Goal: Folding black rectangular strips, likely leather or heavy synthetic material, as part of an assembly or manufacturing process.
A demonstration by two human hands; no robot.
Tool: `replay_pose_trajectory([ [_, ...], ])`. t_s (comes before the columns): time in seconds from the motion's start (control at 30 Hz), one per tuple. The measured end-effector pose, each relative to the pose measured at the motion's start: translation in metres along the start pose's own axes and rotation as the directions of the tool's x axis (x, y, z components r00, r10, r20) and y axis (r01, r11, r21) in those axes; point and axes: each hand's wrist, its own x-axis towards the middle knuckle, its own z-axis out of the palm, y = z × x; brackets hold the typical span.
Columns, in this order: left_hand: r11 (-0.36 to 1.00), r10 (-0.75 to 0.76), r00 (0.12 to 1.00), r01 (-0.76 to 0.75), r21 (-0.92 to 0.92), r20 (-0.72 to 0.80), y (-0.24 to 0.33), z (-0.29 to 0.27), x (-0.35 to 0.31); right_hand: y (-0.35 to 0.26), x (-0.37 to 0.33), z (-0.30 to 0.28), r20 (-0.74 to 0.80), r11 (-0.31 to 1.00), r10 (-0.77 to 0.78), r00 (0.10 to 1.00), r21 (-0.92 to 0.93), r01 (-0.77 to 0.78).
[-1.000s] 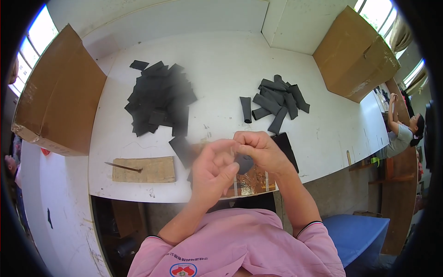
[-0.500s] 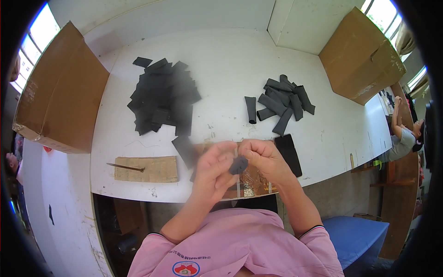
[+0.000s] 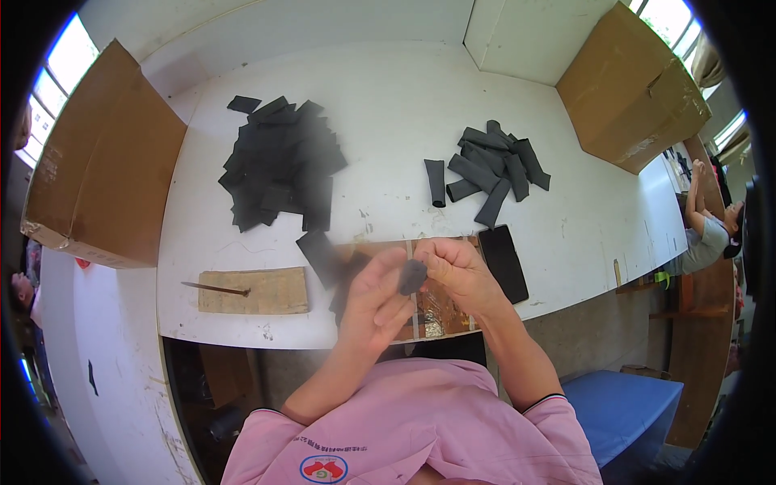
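Above the near edge of the white table, both hands meet at a small rolled black piece (image 3: 412,276), seen nearly end-on. My left hand (image 3: 373,293) is closed around one side of it, palm partly turned up. With thumb and forefinger, my right hand (image 3: 462,275) pinches its upper right edge. Under the hands lies a brown, tape-covered board (image 3: 440,317). Loose flat black pieces (image 3: 322,257) lie beside my left hand, partly hidden by it. A large heap of flat black pieces (image 3: 271,174) is farther left; several rolled black tubes (image 3: 485,166) lie farther right.
A cardboard pad (image 3: 279,293) with a thin rusty rod (image 3: 214,288) on it lies left. Right of my hands is a black rectangular slab (image 3: 503,263). Large cardboard boxes stand left (image 3: 105,162) and right (image 3: 634,89). Another person (image 3: 703,230) sits at far right.
Both hands have shifted slightly left and up with the black piece. It is turned a little and looks more rounded. The heap and the tubes lie as before.
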Motion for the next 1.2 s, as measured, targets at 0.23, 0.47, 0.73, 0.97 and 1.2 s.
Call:
replay_pose_trajectory([
  [0.23, 0.691, 0.239, 0.956, -0.292, 0.661, 0.172, -0.006, 0.037, -0.014, -0.016, 0.010, -0.001, 0.153, 0.981, -0.015, 0.988, -0.192, 0.044],
  [0.47, 0.911, 0.138, 0.989, -0.149, 0.383, 0.056, 0.000, 0.003, -0.005, 0.005, 0.001, -0.001, 0.051, 0.986, -0.064, 0.997, -0.149, 0.071],
  [0.73, 0.997, -0.076, 0.977, 0.071, 0.036, 0.199, 0.014, 0.014, 0.000, -0.024, 0.006, 0.012, 0.135, 0.940, -0.126, 0.983, -0.300, 0.162],
  [0.97, 0.923, 0.107, 0.985, -0.150, 0.354, 0.138, 0.005, -0.003, 0.007, 0.015, 0.004, -0.002, 0.047, 0.999, -0.018, 0.999, -0.025, 0.020],
  [1.2, -0.158, 0.347, 0.755, -0.538, 0.828, 0.557, 0.010, 0.018, 0.001, -0.004, -0.005, -0.001, -0.122, 0.925, -0.124, 0.985, -0.375, 0.070],
])
